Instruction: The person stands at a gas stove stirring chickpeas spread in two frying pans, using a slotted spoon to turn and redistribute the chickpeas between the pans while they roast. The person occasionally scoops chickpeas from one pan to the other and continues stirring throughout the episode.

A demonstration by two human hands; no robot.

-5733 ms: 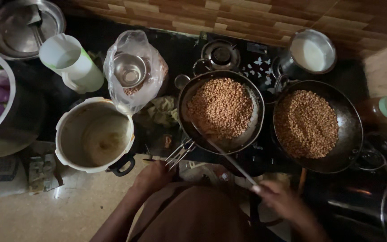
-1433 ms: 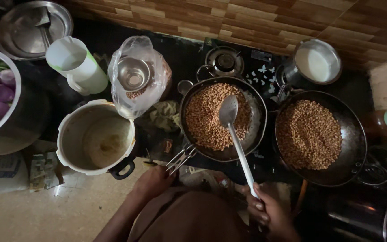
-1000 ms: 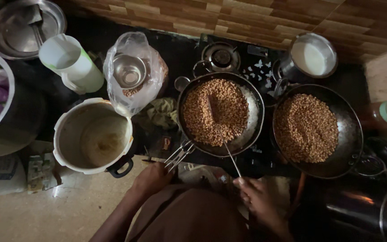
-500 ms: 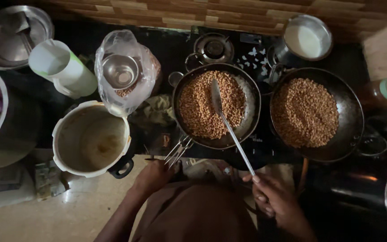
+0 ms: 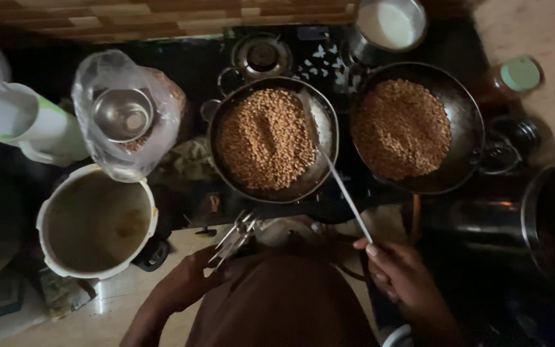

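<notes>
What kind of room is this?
Most likely a home kitchen. Two pans of grains, the left pan and right pan, sit on a stove. The right hand holds a spatula in the left one, beside a pot.

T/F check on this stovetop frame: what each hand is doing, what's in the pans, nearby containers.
1. The right hand holds a long metal spatula reaching into the left pan. True.
2. Only one pan holds brown grains. False: the right pan holds them too.
3. The left hand holds tongs at the left pan's edge. True.
4. The plastic bag contains a glass jar. False: a small steel bowl sits in it.
5. The pressure cooker has its lid on. False: it is open.
</notes>
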